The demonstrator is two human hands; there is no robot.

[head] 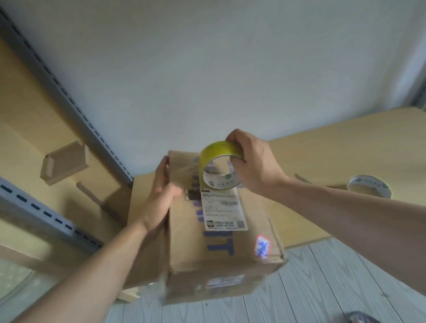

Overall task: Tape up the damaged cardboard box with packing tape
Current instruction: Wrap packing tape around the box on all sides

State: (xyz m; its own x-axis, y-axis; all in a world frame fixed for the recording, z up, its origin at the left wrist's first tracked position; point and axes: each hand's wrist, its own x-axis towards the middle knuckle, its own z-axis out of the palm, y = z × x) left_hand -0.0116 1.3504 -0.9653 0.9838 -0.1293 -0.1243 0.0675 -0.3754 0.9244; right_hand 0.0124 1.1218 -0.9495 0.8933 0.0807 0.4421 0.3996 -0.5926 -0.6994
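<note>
A brown cardboard box (pixel 188 243) with blue lettering and a white shipping label (pixel 224 209) rests on the edge of a wooden table. My right hand (pixel 254 163) grips a yellowish roll of packing tape (pixel 220 166) just above the box's far end. A clear strip of tape (pixel 184 174) stretches from the roll to the left across the box top. My left hand (pixel 158 199) presses against the box's left side near the far corner, thumb on the top by the strip.
A second tape roll (pixel 370 186) lies on the wooden table (pixel 348 154) to the right. Grey metal shelving (pixel 30 203) with a small cardboard box (pixel 64 164) stands at the left. A sandalled foot (pixel 362 322) shows on the grey plank floor below.
</note>
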